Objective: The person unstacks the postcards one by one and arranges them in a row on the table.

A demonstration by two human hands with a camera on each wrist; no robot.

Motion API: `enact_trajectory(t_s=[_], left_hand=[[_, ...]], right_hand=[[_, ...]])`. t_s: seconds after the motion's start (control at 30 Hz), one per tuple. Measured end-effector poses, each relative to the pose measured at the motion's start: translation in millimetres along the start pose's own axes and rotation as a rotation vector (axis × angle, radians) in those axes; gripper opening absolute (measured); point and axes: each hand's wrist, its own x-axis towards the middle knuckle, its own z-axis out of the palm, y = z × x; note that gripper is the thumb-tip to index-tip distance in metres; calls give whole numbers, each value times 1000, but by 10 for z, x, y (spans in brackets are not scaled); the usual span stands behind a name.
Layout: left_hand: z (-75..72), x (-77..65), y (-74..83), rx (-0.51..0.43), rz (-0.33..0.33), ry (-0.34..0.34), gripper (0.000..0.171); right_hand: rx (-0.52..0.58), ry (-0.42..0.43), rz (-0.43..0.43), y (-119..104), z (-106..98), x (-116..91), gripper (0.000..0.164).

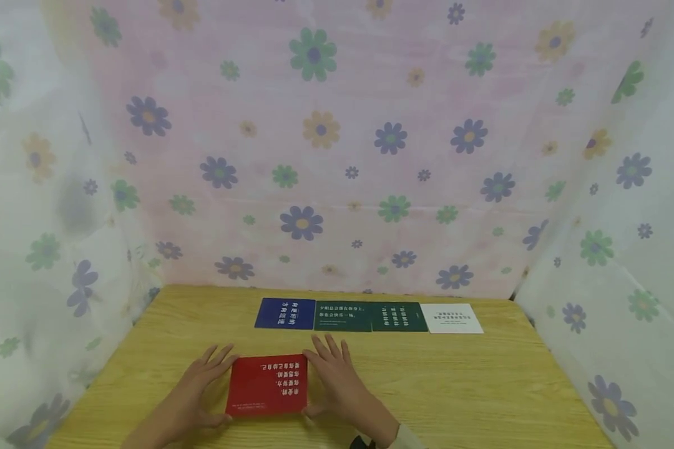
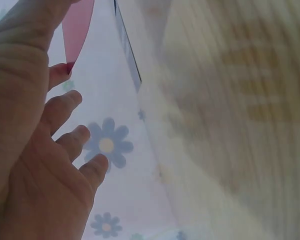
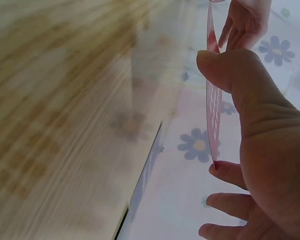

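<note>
A red card (image 1: 266,386) with white printed characters is held up a little above the table, between both hands. My left hand (image 1: 193,386) pinches its left side at the corners, index finger at the far one and thumb at the near one. On the opposite side, my right hand (image 1: 339,386) grips the card the same way, its other fingers spread. The right wrist view shows the card (image 3: 213,110) edge-on and slightly bowed, apart from the tabletop. In the left wrist view only part of the card (image 2: 79,32) is visible.
Behind the hands, a row of cards lies along the wooden table (image 1: 483,380): a blue card (image 1: 269,313), a green card (image 1: 342,321), another green card (image 1: 412,321) and a white card (image 1: 452,327). Flower-patterned sheets (image 1: 348,156) enclose the table's back and sides.
</note>
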Motion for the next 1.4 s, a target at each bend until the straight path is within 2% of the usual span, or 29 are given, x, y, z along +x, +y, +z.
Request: enact_trajectory(t_s=[0.23,0.47,0.63,0.73,1.0,1.2,1.4], left_hand=[[-147,26,-211,0,-12,-33,103],[-178,73,-479,-36,8,-28,101],[-259,176,-670,-45,-34,-83,99],[-321,233,-792,-28,-62,-108,99],[-480,437,-1104,57,-82,-146,97],[-639,619,-1253,137,-91,-193,96],[-720,755,-1361,208,-85,-228,96]], right_hand=[[-47,17,-70,-39,66,262,100],[-120,4,-91,-29,145,602,99],[-112,-15,-96,-10,202,866,101],[-85,-35,-95,-24,236,1022,102],[-80,-47,-89,-37,268,1491,99],[-76,-73,-94,-69,229,1792,97],[-105,-55,-95,-61,358,1982,88]])
